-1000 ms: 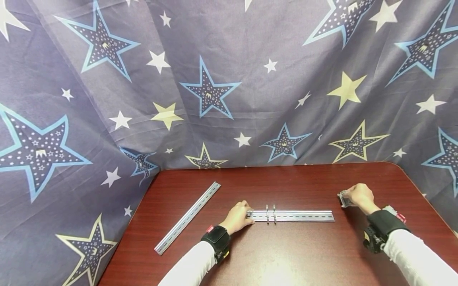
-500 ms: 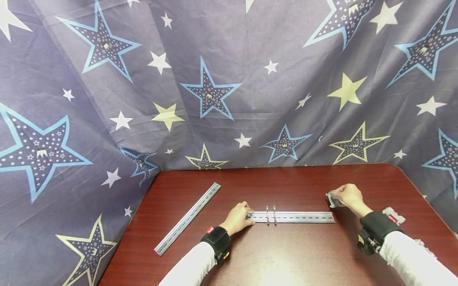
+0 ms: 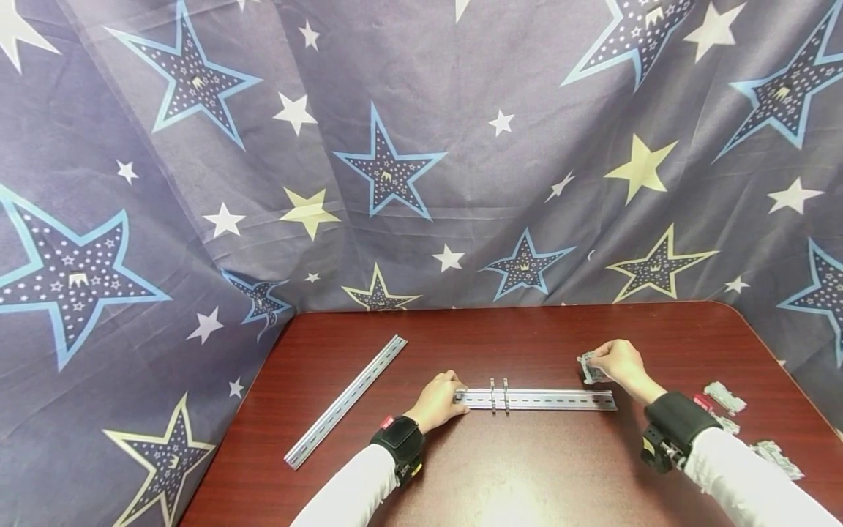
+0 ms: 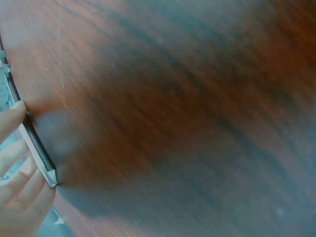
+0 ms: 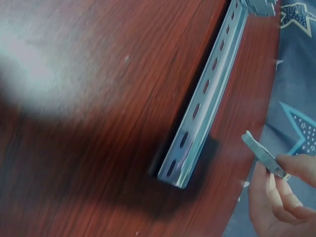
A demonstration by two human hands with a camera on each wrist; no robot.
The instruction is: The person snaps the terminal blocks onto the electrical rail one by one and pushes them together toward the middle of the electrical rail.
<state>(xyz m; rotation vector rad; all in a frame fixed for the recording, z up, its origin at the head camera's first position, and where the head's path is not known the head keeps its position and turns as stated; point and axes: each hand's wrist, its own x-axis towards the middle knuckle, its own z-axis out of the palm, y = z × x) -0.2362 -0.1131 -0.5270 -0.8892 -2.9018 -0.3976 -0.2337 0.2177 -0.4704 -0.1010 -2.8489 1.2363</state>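
Slotted rail (image 3: 540, 399) laid flat at table (image 3: 527, 476) centre, 9 o'clock end gripped by left hand (image 3: 440, 399), small grey clip (image 3: 589, 368) pinched by right hand (image 3: 622, 364) near rail's 3 o'clock end, 2 clips (image 3: 498, 394) seated on rail

1. Left hand (image 3: 437, 399): lower centre of the head view, fingers curled in a grip, white-sleeved forearm running in from the bottom edge.
2. Right hand (image 3: 619, 364): centre right, raised, fingertips (image 5: 291, 165) pinched together; black wrist strap behind it.
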